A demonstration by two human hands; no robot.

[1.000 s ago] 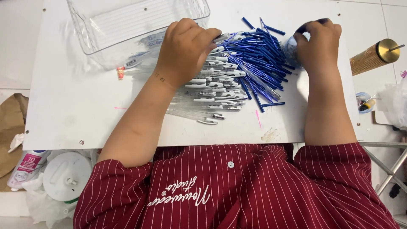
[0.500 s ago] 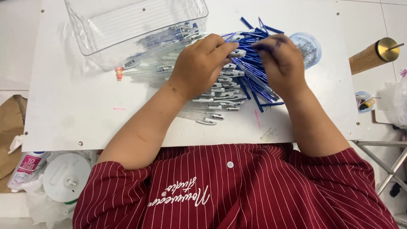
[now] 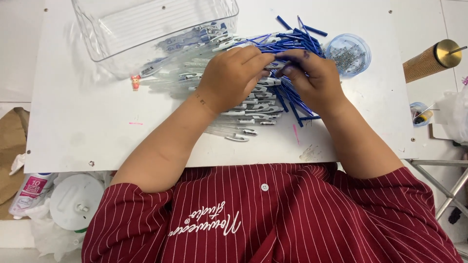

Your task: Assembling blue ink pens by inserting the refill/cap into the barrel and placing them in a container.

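Head view: both hands meet over the middle of the white desk, nearer its far edge. The left hand is curled, knuckles up, its fingertips pinched on a clear pen barrel that pokes out toward the right hand. The right hand is also curled, thumb and forefinger closed at the same spot; it seems to grip a thin blue part there, though the fingers hide it and I cannot be sure.

Under and around the hands lies a heap of clear barrels with silver clips, spread from the desk's middle toward the near edge. A pile of blue refills lies just beyond and under the right hand, reaching toward the far edge. Touching that pile on the right is a small round blue cup of tiny metal springs.

At the far left corner stands a clear plastic bin, tilted, with some finished pens at its near wall. A small red figure sits on the desk just by the bin.

Off the right edge lies a brown roll with a brass end. Below the left near corner are a white lid and a bottle.
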